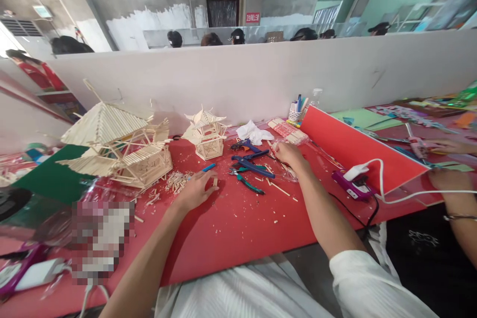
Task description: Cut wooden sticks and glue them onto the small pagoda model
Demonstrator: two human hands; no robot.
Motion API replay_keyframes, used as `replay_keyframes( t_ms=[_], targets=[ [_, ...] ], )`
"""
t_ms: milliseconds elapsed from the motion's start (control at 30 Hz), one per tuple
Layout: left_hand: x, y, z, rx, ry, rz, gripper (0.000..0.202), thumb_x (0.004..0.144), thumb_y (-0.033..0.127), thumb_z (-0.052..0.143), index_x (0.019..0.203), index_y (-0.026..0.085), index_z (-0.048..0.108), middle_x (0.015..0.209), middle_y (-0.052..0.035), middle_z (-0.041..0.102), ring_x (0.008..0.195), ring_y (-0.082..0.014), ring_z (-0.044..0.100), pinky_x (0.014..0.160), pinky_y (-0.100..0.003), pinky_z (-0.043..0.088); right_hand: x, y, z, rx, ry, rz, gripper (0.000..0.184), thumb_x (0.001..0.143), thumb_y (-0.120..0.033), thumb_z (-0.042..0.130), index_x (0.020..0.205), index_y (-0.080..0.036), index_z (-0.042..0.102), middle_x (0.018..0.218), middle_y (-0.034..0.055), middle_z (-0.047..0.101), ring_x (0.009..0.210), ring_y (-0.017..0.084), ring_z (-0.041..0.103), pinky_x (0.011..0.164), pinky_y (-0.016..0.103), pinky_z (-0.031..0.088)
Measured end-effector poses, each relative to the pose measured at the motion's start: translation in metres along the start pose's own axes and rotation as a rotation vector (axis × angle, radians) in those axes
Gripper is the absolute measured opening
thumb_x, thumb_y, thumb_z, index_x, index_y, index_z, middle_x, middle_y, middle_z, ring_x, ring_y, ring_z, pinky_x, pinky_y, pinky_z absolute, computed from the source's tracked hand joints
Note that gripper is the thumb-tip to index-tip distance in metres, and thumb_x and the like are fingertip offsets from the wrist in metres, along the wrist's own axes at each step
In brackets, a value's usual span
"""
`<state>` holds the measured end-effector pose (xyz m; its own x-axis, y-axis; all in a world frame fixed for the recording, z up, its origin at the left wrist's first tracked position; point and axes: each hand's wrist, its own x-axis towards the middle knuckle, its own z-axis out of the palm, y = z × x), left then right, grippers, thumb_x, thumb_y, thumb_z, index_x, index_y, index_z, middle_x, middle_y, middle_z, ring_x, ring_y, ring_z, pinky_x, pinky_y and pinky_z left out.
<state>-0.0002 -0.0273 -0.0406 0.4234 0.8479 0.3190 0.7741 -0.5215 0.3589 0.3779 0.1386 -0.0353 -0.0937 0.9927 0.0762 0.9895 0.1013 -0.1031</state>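
Observation:
My left hand (197,192) rests low over the red tabletop, its thumb and fingers closed around a short piece of pale wooden sticks (215,182). Just beyond its fingers lies a blue pen (208,167). Reaching farther forward, my right hand (290,154) has its fingers closed beside loose wooden sticks; what they hold is hidden. Between my hands are green-handled nippers (248,185), a blue-handled tool (257,166) and a blue glue gun (249,146). A small stick-built pavilion (208,134) stands ahead, and a larger, tilted one (115,144) is to its left.
A red board (361,149) leans on the right, near a purple power strip (352,186) with a white plug and cable. White tissue (254,132) and packed sticks (286,130) lie at the back. Stick offcuts (177,181) litter the table. A co-worker's hands (447,179) are at far right.

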Motion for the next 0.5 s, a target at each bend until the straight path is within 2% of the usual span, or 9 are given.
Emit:
replay_keyframes(
  t_ms=[200, 333, 500],
  targets=[
    [-0.0003, -0.0008, 0.0007, -0.012, -0.013, 0.016, 0.026, 0.096, 0.031, 0.063, 0.120, 0.022, 0.060, 0.120, -0.0100, 0.070, 0.115, -0.0265, 0.065, 0.101, -0.041, 0.050, -0.0003, -0.0039, 0.0030, -0.041, -0.024, -0.019, 0.036, 0.094, -0.034, 0.061, 0.124, -0.016, 0.063, 0.123, 0.0193, 0.071, 0.113, 0.033, 0.066, 0.086, 0.036, 0.046],
    [-0.0005, 0.0000, 0.0009, -0.016, -0.017, 0.040, 0.022, 0.096, 0.029, 0.063, 0.116, 0.022, 0.061, 0.118, -0.0091, 0.071, 0.113, -0.0259, 0.065, 0.101, -0.041, 0.049, -0.0002, -0.0070, 0.0030, -0.053, -0.040, -0.029, 0.040, 0.094, -0.029, 0.061, 0.132, -0.015, 0.059, 0.123, 0.0210, 0.070, 0.114, 0.032, 0.066, 0.088, 0.036, 0.045],
    [-0.0005, 0.0007, 0.0005, -0.013, -0.044, 0.067, 0.018, 0.098, 0.031, 0.061, 0.112, 0.020, 0.062, 0.112, -0.0090, 0.073, 0.105, -0.0251, 0.066, 0.096, -0.040, 0.049, 0.0008, -0.0107, 0.0021, -0.030, -0.061, -0.008, 0.044, 0.090, -0.032, 0.065, 0.128, -0.010, 0.061, 0.121, 0.0255, 0.070, 0.111, 0.035, 0.067, 0.086, 0.038, 0.046]
  ],
)
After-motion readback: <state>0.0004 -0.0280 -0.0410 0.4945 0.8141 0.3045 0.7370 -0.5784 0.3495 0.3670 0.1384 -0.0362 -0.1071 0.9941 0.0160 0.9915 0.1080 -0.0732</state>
